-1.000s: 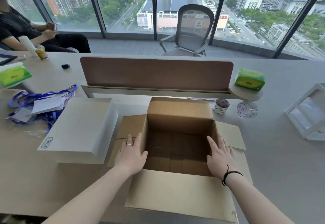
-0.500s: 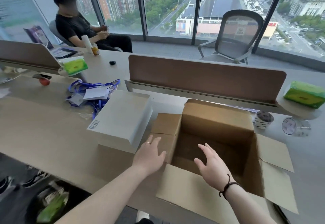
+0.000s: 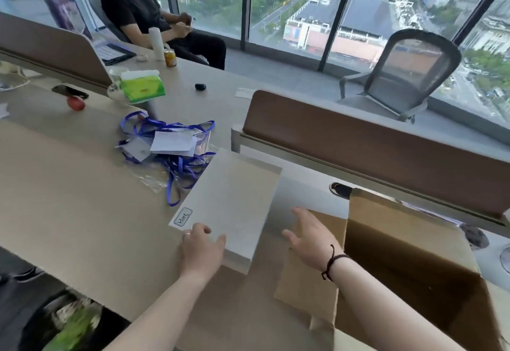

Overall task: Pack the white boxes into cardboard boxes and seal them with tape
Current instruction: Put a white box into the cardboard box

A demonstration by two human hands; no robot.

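White box (image 3: 230,201) lying flat on the tabletop (image 3: 69,199), a small blue-bordered label (image 3: 183,217) at its near-left corner, handwritten, reading roughly "Holt"; last letters unclear. Left hand (image 3: 201,251) at the box's near edge, fingers (image 3: 202,230) curled over the top face just right of the label, thumb against the near side, so gripping the box at that corner. Ring on one left finger. Right hand (image 3: 310,237) loose and spread, fingers straight, holding nothing, hovering just right of the white box and over the left flap of the cardboard box (image 3: 400,262); contact with the flap not discernible. Dark cord bracelet (image 3: 331,263) on the right wrist. Cardboard box open, flaps out, immediately right of the right hand, touching or nearly touching the white box's near-right corner. Beyond the left fingers: tangle of blue lanyards (image 3: 171,152) with white cards, writing unreadable. Farther off, green tissue pack (image 3: 142,87), print too small to read, and a yellow can (image 3: 170,57). Brown divider panel (image 3: 372,152) beyond the right fingers.
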